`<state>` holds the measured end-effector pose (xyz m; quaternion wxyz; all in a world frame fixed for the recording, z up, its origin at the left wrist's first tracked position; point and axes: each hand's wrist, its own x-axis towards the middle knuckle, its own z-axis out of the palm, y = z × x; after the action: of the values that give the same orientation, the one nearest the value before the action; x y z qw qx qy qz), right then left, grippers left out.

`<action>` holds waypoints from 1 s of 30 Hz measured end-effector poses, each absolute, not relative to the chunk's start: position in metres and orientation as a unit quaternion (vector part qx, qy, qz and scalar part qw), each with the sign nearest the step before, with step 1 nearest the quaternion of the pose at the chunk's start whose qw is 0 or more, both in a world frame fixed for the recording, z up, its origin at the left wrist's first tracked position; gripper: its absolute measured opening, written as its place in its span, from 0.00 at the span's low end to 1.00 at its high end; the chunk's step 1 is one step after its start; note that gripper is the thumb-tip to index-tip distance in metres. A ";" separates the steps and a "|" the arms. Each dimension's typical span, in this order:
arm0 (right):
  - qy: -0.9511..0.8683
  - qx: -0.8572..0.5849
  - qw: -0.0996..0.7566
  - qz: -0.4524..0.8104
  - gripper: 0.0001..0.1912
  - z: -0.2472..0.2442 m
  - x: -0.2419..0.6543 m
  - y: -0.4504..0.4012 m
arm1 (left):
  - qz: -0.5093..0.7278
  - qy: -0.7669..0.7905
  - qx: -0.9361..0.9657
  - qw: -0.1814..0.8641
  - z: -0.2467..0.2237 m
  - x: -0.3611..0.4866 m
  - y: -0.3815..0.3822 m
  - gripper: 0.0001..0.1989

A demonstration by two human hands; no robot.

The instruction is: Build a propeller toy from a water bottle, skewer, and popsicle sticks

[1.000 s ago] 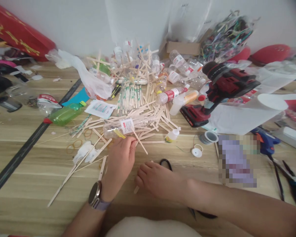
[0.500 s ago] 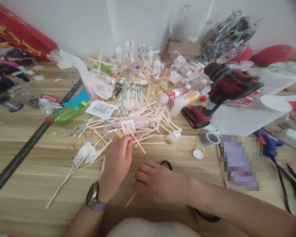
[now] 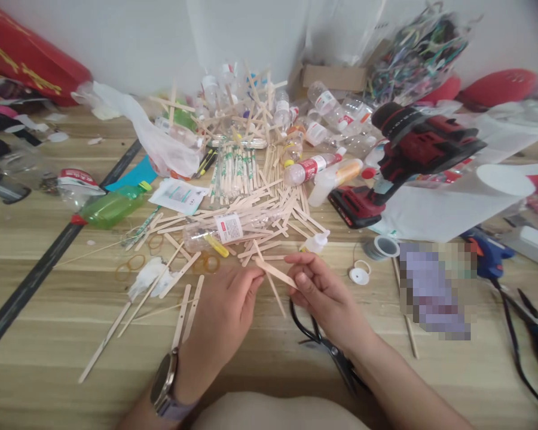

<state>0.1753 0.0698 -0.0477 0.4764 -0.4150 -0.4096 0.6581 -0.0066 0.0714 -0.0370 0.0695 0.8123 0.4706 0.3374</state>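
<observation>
Two wooden craft sticks [image 3: 275, 272] cross in front of me, one thin and one flat. My left hand [image 3: 226, 307], with a watch on its wrist, is closed in a pinch at the left end of the crossing. My right hand [image 3: 327, 295] pinches the right end of the flat stick between thumb and fingers. Black scissors [image 3: 334, 352] lie on the table beneath my right forearm, partly covered. Beyond my hands is a heap of loose craft sticks [image 3: 264, 206], with a clear plastic bottle [image 3: 210, 232] lying on it.
A small glue bottle [image 3: 314, 242] stands ahead of my right hand. To the right are a red cordless drill [image 3: 412, 155], a wire spool [image 3: 382, 248] and a blue glue gun [image 3: 486, 254]. A green bottle [image 3: 114, 206] lies left; several plastic bottles crowd the back.
My right hand has come up from the table and turned palm inward, taking the flat stick's end. My left hand has shifted right and down, bringing the thin stick along. The scissors show more.
</observation>
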 end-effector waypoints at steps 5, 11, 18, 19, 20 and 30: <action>-0.402 -0.365 0.463 0.700 0.16 -0.053 0.172 0.071 | 0.332 0.471 0.808 0.124 -0.026 -0.010 0.067 0.08; -0.333 -0.349 0.478 0.734 0.18 -0.054 0.167 0.072 | 0.328 0.456 0.817 0.130 -0.022 -0.006 0.069 0.09; -0.283 -0.325 0.465 0.773 0.17 -0.050 0.165 0.070 | 0.329 0.453 0.818 0.129 -0.024 -0.005 0.067 0.08; -0.281 -0.322 0.466 0.775 0.17 -0.050 0.165 0.070 | 0.329 0.453 0.818 0.132 -0.024 -0.005 0.067 0.08; -0.280 -0.320 0.467 0.775 0.17 -0.051 0.165 0.069 | 0.330 0.452 0.817 0.135 -0.024 -0.005 0.066 0.08; -0.287 -0.340 0.457 0.771 0.18 -0.050 0.165 0.071 | 0.323 0.449 0.821 0.142 -0.024 -0.005 0.067 0.09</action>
<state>0.1645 0.0706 -0.0499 0.4565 -0.3397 -0.2869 0.7706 -0.0050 0.0667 -0.0239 0.1424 0.8207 0.4495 0.3226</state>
